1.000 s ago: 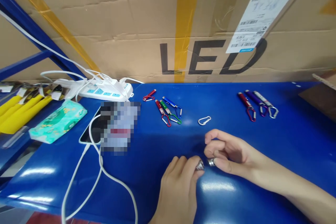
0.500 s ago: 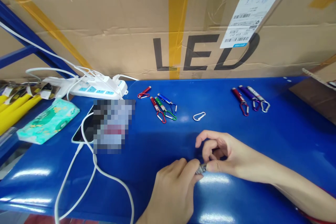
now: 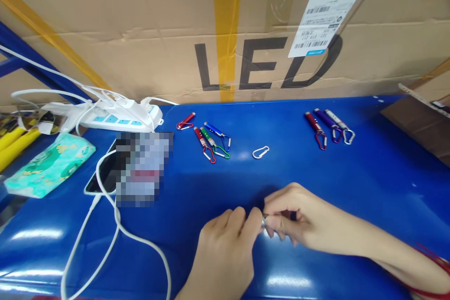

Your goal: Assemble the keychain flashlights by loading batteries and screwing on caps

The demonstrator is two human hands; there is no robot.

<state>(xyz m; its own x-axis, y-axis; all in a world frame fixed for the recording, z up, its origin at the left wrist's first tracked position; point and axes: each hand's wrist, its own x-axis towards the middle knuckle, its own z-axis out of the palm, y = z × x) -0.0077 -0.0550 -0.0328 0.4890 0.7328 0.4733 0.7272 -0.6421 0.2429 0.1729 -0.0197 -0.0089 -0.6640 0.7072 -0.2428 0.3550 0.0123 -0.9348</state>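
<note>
My left hand (image 3: 225, 248) is closed, back of the hand up, around a small silver metal cylinder (image 3: 263, 221). Most of the cylinder is hidden by the fingers, so its exact kind does not show. From the right, the thumb and fingers of my right hand (image 3: 298, 218) pinch its exposed end, and the two hands almost meet. Beyond them a loose silver carabiner (image 3: 260, 152) lies on the blue table (image 3: 197, 187). Farther off to the left are several small keychain flashlights with carabiners, among them a green one (image 3: 208, 137) and a blue one (image 3: 213, 129).
On the right lie red, purple (image 3: 325, 118) and silver keychain flashlights. At left are a white power strip (image 3: 121, 117), a phone (image 3: 105, 173) with a white cable (image 3: 140, 241), and a green tissue pack (image 3: 52, 164). A large cardboard box (image 3: 158, 33) stands behind the table.
The raised, curled fingers of my right hand have come down onto the end of the silver cylinder, and less of it shows now. The whole view has shifted slightly.
</note>
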